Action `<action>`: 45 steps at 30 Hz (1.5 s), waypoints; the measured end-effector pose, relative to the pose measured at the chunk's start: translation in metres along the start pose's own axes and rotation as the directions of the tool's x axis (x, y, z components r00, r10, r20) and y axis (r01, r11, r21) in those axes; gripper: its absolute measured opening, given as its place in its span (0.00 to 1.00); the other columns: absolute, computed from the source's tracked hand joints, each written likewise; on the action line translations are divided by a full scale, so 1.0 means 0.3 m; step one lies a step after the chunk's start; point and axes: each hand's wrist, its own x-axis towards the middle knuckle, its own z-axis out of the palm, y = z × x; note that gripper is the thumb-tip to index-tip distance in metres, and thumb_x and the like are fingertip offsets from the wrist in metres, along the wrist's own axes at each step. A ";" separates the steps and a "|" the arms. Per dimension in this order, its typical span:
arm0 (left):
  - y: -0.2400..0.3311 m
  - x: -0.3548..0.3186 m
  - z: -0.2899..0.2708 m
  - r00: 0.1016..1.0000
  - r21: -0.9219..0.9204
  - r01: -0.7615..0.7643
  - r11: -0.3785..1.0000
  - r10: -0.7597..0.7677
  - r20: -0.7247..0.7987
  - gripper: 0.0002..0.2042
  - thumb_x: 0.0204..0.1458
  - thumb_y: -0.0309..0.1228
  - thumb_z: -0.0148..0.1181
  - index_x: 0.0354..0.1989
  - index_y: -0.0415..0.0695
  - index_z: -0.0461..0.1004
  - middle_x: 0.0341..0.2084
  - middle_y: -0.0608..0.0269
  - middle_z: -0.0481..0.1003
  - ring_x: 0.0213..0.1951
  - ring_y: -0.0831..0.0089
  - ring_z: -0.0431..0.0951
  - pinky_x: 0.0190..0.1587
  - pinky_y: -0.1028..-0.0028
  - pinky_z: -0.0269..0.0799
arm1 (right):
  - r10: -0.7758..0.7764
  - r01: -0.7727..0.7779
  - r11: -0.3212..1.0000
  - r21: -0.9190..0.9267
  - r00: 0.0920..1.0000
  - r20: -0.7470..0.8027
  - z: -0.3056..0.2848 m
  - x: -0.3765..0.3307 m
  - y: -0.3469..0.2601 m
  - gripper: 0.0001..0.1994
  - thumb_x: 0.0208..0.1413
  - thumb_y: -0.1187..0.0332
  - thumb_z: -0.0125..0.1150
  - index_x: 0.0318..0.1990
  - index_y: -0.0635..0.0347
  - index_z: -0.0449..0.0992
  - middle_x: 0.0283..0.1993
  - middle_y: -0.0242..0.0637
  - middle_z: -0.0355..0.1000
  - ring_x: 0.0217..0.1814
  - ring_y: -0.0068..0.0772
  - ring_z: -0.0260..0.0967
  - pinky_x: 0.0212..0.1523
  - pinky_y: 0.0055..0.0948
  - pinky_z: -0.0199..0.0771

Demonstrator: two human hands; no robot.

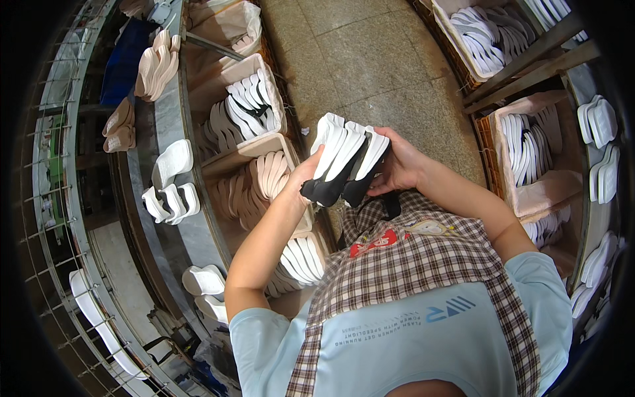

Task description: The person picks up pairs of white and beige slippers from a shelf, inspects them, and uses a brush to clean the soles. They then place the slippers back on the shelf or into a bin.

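A light blue shirt (410, 360) lies nearest the camera, with a brown checked apron (397, 274) over it. Beyond the apron, out in front of the chest, a bundle of black-and-white soles (338, 153) is held up between both hands. The left hand (308, 169) grips its left side; the right hand (402, 164) pinches its right side, thumb near the far white ends and fingers lower down by the black ends. So the bundle lies to the right of the left hand and to the left of the right hand, touching both. Its long axis runs away from the body, white ends far, black ends near, leaning a little to the right at the far end.

The left hand is the one nearer a basket: the lined basket of beige soles (270, 175) sits just beside it. Farther up that side are white soles (250, 106) in another basket. The right-hand basket's white soles (522, 151) stand well apart from the right hand, past the tiled floor (397, 79).
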 end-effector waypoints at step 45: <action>0.074 -0.212 0.263 0.608 0.273 -0.778 0.566 0.788 0.099 0.23 0.59 0.36 0.48 0.60 0.36 0.59 0.51 0.46 0.69 0.45 0.62 0.76 0.42 0.68 0.78 | -0.668 0.746 0.118 -0.656 0.548 0.504 0.242 -0.228 -0.008 0.50 0.48 0.47 0.62 0.65 0.73 0.39 0.64 0.56 0.40 0.69 0.54 0.39 0.68 0.43 0.42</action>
